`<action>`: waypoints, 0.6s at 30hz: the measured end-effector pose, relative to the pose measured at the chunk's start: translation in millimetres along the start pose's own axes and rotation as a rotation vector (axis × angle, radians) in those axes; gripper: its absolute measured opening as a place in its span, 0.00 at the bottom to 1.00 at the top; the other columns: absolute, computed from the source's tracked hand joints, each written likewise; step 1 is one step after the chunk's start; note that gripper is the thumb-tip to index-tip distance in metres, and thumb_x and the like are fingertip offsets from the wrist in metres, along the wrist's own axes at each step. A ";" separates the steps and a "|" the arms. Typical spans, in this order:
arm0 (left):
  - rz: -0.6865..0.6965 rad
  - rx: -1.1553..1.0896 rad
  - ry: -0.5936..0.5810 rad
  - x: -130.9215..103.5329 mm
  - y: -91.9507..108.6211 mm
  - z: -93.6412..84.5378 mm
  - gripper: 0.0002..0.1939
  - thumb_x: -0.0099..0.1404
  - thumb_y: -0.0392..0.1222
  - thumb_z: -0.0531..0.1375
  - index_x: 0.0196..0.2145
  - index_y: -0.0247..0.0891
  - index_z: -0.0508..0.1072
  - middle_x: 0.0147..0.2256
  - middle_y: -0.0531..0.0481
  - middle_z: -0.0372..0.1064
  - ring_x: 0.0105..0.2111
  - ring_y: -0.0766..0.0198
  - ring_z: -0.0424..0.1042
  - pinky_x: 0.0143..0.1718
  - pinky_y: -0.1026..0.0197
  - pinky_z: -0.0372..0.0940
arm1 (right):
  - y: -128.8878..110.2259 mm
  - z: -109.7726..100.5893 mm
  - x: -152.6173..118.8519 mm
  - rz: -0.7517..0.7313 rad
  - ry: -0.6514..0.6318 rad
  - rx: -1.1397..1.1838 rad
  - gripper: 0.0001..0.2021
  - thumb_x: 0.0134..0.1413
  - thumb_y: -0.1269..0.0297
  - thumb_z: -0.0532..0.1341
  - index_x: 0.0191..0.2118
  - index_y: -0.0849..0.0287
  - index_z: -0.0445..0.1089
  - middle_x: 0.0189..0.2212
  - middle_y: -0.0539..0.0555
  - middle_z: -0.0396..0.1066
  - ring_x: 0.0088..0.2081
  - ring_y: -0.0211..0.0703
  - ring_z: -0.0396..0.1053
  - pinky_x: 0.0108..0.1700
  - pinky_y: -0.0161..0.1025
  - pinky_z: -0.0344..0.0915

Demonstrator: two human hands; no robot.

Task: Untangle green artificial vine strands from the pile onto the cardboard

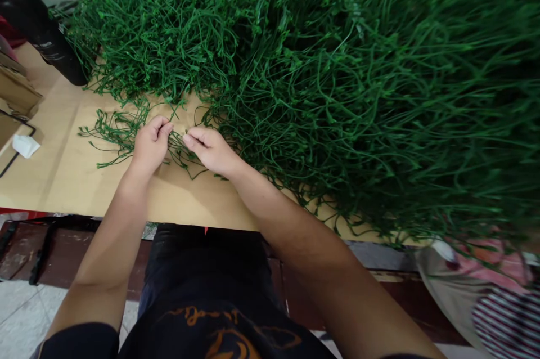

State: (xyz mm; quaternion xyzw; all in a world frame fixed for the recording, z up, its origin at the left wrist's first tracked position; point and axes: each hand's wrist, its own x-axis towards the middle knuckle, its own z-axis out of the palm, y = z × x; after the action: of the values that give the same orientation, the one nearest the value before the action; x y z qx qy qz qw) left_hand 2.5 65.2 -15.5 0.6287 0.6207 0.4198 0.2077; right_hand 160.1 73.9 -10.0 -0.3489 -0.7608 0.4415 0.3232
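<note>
Thin green plant stems (pixel 112 133) with small forked tips, artificial-looking, lie in a loose small bunch on the brown tabletop (pixel 177 198). My left hand (pixel 151 140) is closed in a pinch at the right part of this bunch, thumb against forefinger, with stems under and around it. Just to its right, my right hand (pixel 210 149) pinches too, its fingertips at a stem in the narrow gap between the hands. Exactly how the stem sits inside the fingers is hidden. Behind and to the right rises a large heap of the same green stems (pixel 261 49).
A tall black bottle (pixel 48 35) stands at the back left. Further left are a cardboard box (pixel 17 86) and a small white packet (pixel 26 146). The heap spills over the table's front edge at right, where another person's striped clothing (pixel 506 314) shows.
</note>
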 end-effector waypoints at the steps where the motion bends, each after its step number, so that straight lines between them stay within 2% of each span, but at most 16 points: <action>1: -0.011 -0.003 0.006 1.0 -0.7 2.2 0.10 0.60 0.34 0.56 0.22 0.38 0.61 0.19 0.56 0.54 0.23 0.67 0.54 0.28 0.62 0.50 | -1.3 0.5 -0.6 -0.013 -0.036 -0.003 0.18 0.58 0.67 0.52 0.19 0.56 0.46 0.19 0.45 0.46 0.25 0.33 0.48 0.32 0.35 0.47; 3: -0.042 -0.021 -0.001 3.0 -1.4 6.8 0.10 0.60 0.32 0.56 0.22 0.38 0.62 0.19 0.55 0.55 0.23 0.67 0.56 0.28 0.62 0.51 | -3.9 1.5 -2.5 -0.049 -0.079 -0.010 0.17 0.57 0.68 0.52 0.19 0.56 0.45 0.19 0.45 0.46 0.24 0.33 0.47 0.31 0.35 0.47; 7: -0.089 -0.094 -0.016 4.8 2.3 15.2 0.11 0.61 0.32 0.56 0.21 0.38 0.63 0.17 0.57 0.53 0.21 0.67 0.54 0.26 0.62 0.49 | -6.5 0.4 -6.4 -0.111 -0.077 -0.006 0.17 0.57 0.66 0.50 0.20 0.56 0.45 0.20 0.45 0.46 0.24 0.33 0.47 0.30 0.35 0.47; 12: -0.123 -0.178 0.020 3.7 12.9 20.2 0.14 0.60 0.28 0.56 0.19 0.37 0.63 0.17 0.57 0.54 0.21 0.68 0.54 0.27 0.63 0.50 | -4.6 -5.8 -6.9 -0.182 -0.064 -0.054 0.17 0.58 0.64 0.49 0.20 0.56 0.44 0.19 0.45 0.46 0.24 0.33 0.47 0.30 0.35 0.48; 14: -0.155 -0.245 0.043 6.7 12.8 19.4 0.15 0.60 0.26 0.56 0.18 0.36 0.63 0.18 0.57 0.55 0.22 0.69 0.55 0.28 0.64 0.51 | -12.8 -6.5 -10.9 -0.226 -0.068 -0.055 0.16 0.59 0.65 0.48 0.21 0.56 0.45 0.19 0.45 0.46 0.23 0.33 0.47 0.30 0.35 0.48; 16: -0.209 -0.325 0.154 13.3 8.1 15.7 0.16 0.61 0.25 0.55 0.18 0.36 0.62 0.18 0.57 0.54 0.22 0.70 0.55 0.28 0.65 0.52 | -32.6 -4.6 -20.6 -0.342 -0.176 -0.039 0.16 0.60 0.66 0.47 0.21 0.56 0.48 0.19 0.46 0.49 0.24 0.33 0.50 0.30 0.34 0.50; 18: -0.282 -0.394 0.316 21.0 1.5 9.8 0.17 0.63 0.26 0.53 0.19 0.36 0.60 0.17 0.58 0.51 0.21 0.70 0.52 0.27 0.65 0.50 | -61.2 -0.6 -33.8 -0.544 -0.383 -0.057 0.14 0.60 0.69 0.48 0.22 0.58 0.55 0.21 0.48 0.56 0.27 0.34 0.54 0.34 0.34 0.55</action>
State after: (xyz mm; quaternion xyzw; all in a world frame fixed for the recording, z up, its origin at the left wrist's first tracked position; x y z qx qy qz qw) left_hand 8.5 87.6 -14.2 0.4104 0.6332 0.5920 0.2831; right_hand 164.1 24.1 39.0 -0.0526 -0.8852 0.3750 0.2703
